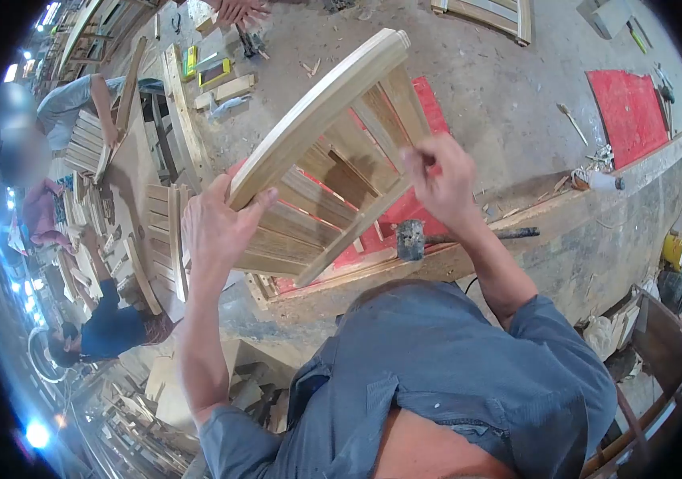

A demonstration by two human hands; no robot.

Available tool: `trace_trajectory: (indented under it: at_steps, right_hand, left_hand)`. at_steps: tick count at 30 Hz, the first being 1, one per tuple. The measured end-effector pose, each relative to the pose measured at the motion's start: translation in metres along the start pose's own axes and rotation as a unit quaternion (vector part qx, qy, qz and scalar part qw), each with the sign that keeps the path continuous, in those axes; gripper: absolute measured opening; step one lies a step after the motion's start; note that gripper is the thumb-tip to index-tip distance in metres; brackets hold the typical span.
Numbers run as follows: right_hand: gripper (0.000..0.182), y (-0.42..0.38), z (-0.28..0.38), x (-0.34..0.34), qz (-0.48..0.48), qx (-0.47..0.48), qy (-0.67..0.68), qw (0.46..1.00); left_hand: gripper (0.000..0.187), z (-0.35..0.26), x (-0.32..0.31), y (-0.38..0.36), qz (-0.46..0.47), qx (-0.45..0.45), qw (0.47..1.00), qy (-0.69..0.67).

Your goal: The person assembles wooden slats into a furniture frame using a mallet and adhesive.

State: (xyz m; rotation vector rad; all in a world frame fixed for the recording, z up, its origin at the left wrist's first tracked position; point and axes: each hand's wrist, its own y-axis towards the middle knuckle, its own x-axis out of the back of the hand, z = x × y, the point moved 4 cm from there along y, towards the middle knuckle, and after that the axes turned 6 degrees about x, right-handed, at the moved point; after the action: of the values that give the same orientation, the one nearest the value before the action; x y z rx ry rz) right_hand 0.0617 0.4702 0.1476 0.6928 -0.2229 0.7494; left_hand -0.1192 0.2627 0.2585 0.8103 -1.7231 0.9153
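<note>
A slatted wooden panel [297, 132] with a curved outer rail is held tilted above the workbench. My left hand [217, 223] grips the curved rail at its left end, thumb on the near face. At the panel's right end, my right hand [442, 177] has its fingers curled together beside the straight rail; whether they hold something small is hidden. Beneath the panel lies a red sheet [430, 104]. A mallet [410, 240] with a dark head rests near the bench's front edge, its handle pointing right under my right forearm.
Another red sheet [628, 116] lies at the right of the bench, near a bottle [604, 181]. Yellow tools [214, 73] and wood pieces are at the upper left. Other people work at the left among slatted panels. A co-worker's hands [237, 11] show at the top.
</note>
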Motion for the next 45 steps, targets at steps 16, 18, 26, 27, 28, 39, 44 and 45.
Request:
trace_trajectory:
  at_steps: [16,18,26,27,28,39,44,45]
  right_hand:
    - [0.029,0.007,-0.063,-0.091,0.244,0.119,-0.067,0.960]
    - [0.029,0.015,-0.075,-0.093,0.256,0.115,-0.040,0.959]
    - [0.024,-0.076,-0.108,-0.106,0.327,0.032,-0.016,0.944]
    - [0.023,-0.080,-0.111,-0.113,0.374,0.034,-0.048,0.925]
    - [0.023,-0.077,-0.115,-0.116,0.374,0.031,-0.046,0.926]
    - [0.032,-0.205,-0.087,0.019,0.448,-0.006,-0.237,0.862]
    - [0.032,-0.182,-0.091,0.025,0.508,-0.129,-0.110,0.845]
    - [0.029,-0.141,-0.063,0.026,0.436,-0.149,0.006,0.888]
  left_hand:
    - [0.057,-0.020,-0.046,0.028,-0.009,0.006,0.990,0.144]
    - [0.059,-0.017,-0.048,0.037,-0.001,0.016,0.993,0.117]
    - [0.074,0.039,-0.079,0.069,0.118,0.104,0.982,0.105]
    - [0.078,0.045,-0.083,0.069,0.124,0.113,0.983,0.080]
    - [0.082,0.051,-0.086,0.069,0.129,0.120,0.983,0.054]
    - [0.090,0.116,-0.135,0.098,0.159,0.113,0.980,0.027]
    - [0.086,0.110,-0.125,0.111,0.142,0.098,0.984,0.051]
    - [0.085,0.109,-0.125,0.112,0.136,0.098,0.984,0.060]
